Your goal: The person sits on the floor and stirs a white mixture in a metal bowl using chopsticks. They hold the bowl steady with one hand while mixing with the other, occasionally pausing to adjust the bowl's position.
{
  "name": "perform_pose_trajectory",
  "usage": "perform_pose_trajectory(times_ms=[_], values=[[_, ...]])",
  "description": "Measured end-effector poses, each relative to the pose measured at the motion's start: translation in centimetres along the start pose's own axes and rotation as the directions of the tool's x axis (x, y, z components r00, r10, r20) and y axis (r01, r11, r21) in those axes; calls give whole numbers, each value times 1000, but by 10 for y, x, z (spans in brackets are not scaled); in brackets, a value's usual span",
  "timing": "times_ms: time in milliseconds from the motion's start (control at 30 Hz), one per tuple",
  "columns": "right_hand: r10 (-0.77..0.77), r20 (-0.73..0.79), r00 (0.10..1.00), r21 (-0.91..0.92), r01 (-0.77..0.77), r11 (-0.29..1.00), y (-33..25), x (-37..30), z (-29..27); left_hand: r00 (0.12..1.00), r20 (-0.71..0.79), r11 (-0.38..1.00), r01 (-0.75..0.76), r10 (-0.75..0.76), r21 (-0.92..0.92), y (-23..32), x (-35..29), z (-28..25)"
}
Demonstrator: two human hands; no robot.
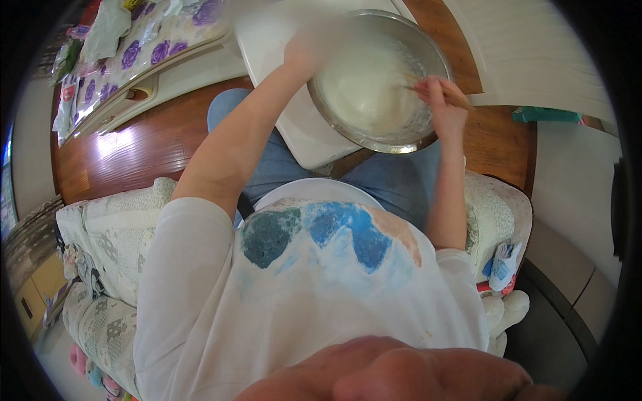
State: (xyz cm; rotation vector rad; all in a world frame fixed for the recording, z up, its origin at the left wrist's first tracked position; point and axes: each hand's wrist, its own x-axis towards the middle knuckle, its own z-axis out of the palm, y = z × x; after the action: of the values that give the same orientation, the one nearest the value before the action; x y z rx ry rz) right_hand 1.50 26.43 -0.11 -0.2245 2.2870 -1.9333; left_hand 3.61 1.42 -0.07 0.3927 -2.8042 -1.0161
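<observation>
A large stainless steel bowl holds a pale, creamy white batter-like mixture. My right hand is closed round slim brown wooden chopsticks at the bowl's right side. Their far ends reach over the mixture and are smeared by motion. By the bowl's upper left rim is my left hand; a blur covers its fingers, so I cannot tell whether it grips the rim.
Under the bowl is a white tabletop in front of my knees. A table with a purple-flowered cover, with plastic bags on it, stands at the upper left. Patterned sofa cushions flank me. A round white rim shows at my lap.
</observation>
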Motion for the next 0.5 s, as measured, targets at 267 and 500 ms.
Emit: perform_pose_trajectory(times_ms=[267, 500], values=[[-202, 385, 901, -175, 286, 942, -27, -43, 39, 998, -55, 1000, 13, -13, -1, 0, -2, 2], [182, 68, 981, -95, -175, 980, -14, -22, -27, 1000, -29, 1000, 0, 0, -10, -3, 0, 4]])
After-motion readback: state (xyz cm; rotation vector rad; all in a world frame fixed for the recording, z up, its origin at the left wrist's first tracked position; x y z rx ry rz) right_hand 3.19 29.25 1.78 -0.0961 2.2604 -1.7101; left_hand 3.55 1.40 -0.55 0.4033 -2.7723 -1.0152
